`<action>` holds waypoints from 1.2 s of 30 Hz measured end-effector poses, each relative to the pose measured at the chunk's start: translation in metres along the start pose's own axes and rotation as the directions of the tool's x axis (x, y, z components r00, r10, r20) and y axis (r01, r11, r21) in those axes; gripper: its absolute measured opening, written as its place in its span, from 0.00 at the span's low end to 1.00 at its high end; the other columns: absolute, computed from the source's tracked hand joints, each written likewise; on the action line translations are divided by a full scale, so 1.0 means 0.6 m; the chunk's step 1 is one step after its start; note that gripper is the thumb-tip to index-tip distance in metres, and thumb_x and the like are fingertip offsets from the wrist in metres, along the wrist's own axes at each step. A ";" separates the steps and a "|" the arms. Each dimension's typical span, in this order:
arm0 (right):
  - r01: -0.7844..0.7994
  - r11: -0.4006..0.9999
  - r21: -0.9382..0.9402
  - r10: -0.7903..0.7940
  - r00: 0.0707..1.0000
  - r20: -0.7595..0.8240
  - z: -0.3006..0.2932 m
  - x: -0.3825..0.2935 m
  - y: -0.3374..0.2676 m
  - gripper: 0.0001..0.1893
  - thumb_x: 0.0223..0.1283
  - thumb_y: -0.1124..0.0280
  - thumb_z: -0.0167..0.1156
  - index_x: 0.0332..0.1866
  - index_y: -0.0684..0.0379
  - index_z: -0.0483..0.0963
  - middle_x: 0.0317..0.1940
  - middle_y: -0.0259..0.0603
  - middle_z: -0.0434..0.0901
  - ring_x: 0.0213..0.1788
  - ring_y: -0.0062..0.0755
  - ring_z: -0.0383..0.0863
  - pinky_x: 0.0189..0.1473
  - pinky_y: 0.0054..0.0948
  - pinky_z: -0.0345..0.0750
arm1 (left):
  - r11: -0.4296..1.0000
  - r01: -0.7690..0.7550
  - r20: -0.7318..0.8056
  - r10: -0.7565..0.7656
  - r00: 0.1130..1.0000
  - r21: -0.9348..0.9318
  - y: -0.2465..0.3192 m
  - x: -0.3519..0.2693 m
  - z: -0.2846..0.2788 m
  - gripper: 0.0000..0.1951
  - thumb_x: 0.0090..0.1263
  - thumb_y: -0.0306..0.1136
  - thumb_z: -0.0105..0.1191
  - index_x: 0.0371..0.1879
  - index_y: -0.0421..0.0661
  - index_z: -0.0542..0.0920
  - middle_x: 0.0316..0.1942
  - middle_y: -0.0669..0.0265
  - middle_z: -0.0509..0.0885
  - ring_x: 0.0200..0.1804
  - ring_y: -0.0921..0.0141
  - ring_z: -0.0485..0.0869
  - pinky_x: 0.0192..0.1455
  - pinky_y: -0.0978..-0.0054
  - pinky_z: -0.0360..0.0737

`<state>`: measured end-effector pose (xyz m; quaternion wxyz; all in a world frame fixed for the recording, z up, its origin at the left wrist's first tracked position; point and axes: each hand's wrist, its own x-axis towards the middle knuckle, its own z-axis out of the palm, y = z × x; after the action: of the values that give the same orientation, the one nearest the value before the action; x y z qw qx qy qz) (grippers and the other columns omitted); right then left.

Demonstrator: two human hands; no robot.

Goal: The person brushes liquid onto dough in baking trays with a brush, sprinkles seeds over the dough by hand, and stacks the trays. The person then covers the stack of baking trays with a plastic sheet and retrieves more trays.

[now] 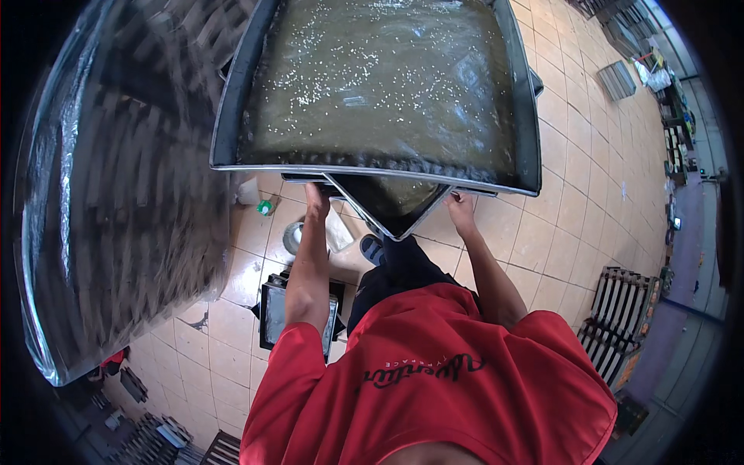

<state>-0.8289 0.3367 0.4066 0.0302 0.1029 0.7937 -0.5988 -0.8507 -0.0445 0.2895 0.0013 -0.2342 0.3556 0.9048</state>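
A large dark metal tray point(526, 133) fills the upper middle of the view, holding a greenish-brown glossy layer point(372, 104) dotted with pale seed-like specks. Below it sits a second metal tray point(401, 235), turned so that one corner points at me; similar material shows inside. More tray edges stick out underneath. My left hand point(317, 200) supports the stack at its near left, its fingers partly hidden under the rim. At the near right, my right hand point(461, 210) grips a lower tray edge, fingers curled and partly hidden.
At left stands a tall stack wrapped in clear plastic film point(145, 232). On the tiled floor point(569, 232) are stacked trays point(278, 314), a round bowl point(292, 237) and a green object point(265, 207). Slatted racks point(619, 325) stand right; a grey stack point(617, 80) lies farther off.
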 end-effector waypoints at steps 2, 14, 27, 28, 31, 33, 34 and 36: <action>0.035 0.997 -0.075 -0.034 0.999 0.013 -0.007 -0.007 0.005 0.13 0.62 0.69 0.59 0.24 0.64 0.75 0.20 0.28 0.72 0.26 0.19 0.71 0.31 0.28 0.70 | 0.999 0.004 0.003 -0.004 1.000 0.032 0.000 -0.023 0.001 0.18 0.75 0.45 0.42 0.49 0.45 0.78 0.47 0.61 0.82 0.47 0.64 0.81 0.49 0.62 0.81; 0.588 0.739 -0.329 -0.667 0.565 -0.486 -0.072 -0.109 -0.402 0.14 0.70 0.66 0.47 0.53 0.63 0.64 0.48 0.44 0.67 0.53 0.38 0.65 0.60 0.35 0.63 | 0.995 0.077 -0.203 -0.088 0.975 -0.059 0.091 -0.230 0.157 0.55 0.57 0.82 0.36 0.78 0.66 0.30 0.80 0.63 0.32 0.79 0.47 0.37 0.74 0.37 0.41; 0.651 0.307 -0.694 -0.718 0.637 0.281 -0.018 -0.123 -0.363 0.19 0.54 0.57 0.69 0.43 0.60 0.79 0.41 0.44 0.77 0.46 0.43 0.76 0.52 0.42 0.70 | 0.996 -0.010 0.094 0.018 0.995 -0.086 0.034 -0.139 0.123 0.48 0.76 0.63 0.36 0.66 0.68 0.07 0.77 0.59 0.47 0.73 0.58 0.61 0.74 0.56 0.61; 0.651 0.341 -0.678 -0.736 0.634 0.239 -0.022 -0.105 -0.355 0.18 0.53 0.57 0.69 0.42 0.59 0.79 0.38 0.41 0.79 0.43 0.42 0.77 0.47 0.41 0.69 | 0.995 0.037 0.064 -0.031 0.997 -0.098 0.041 -0.134 0.153 0.47 0.76 0.62 0.35 0.68 0.67 0.09 0.77 0.59 0.50 0.70 0.58 0.64 0.72 0.58 0.65; 0.663 0.300 -0.686 -0.752 0.606 0.258 0.015 -0.081 -0.379 0.16 0.54 0.58 0.69 0.41 0.57 0.79 0.37 0.39 0.79 0.43 0.41 0.77 0.49 0.40 0.68 | 0.997 -0.013 0.029 0.015 0.999 -0.079 0.054 -0.092 0.129 0.46 0.77 0.62 0.34 0.69 0.67 0.11 0.78 0.58 0.46 0.74 0.56 0.59 0.74 0.55 0.61; 0.656 0.287 -0.698 -0.775 0.587 0.233 0.032 -0.044 -0.386 0.13 0.54 0.60 0.69 0.41 0.54 0.80 0.37 0.36 0.79 0.43 0.39 0.77 0.49 0.40 0.68 | 0.994 -0.011 -0.065 0.018 0.998 0.106 0.082 -0.062 0.160 0.49 0.73 0.67 0.39 0.69 0.70 0.11 0.80 0.60 0.32 0.79 0.54 0.43 0.75 0.42 0.48; 0.651 0.284 -0.704 -0.794 0.571 0.208 0.036 -0.026 -0.385 0.12 0.54 0.61 0.69 0.41 0.54 0.80 0.37 0.36 0.79 0.44 0.39 0.77 0.49 0.40 0.67 | 0.992 -0.001 -0.056 0.008 0.998 0.128 0.106 -0.059 0.193 0.51 0.71 0.68 0.41 0.69 0.70 0.12 0.80 0.60 0.32 0.79 0.52 0.42 0.73 0.38 0.48; 0.637 0.280 -0.718 -0.813 0.555 0.176 0.045 0.013 -0.388 0.11 0.54 0.62 0.68 0.40 0.54 0.80 0.38 0.36 0.79 0.45 0.38 0.77 0.49 0.40 0.67 | 0.991 0.042 0.001 -0.042 0.999 0.124 0.160 -0.073 0.250 0.55 0.66 0.70 0.48 0.72 0.70 0.17 0.80 0.59 0.31 0.78 0.45 0.42 0.70 0.30 0.48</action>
<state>-0.8848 0.2507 0.6175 -0.2999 -0.2259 0.9114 -0.1686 -0.8913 -0.0126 0.4653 0.0355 -0.2396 0.4060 0.8812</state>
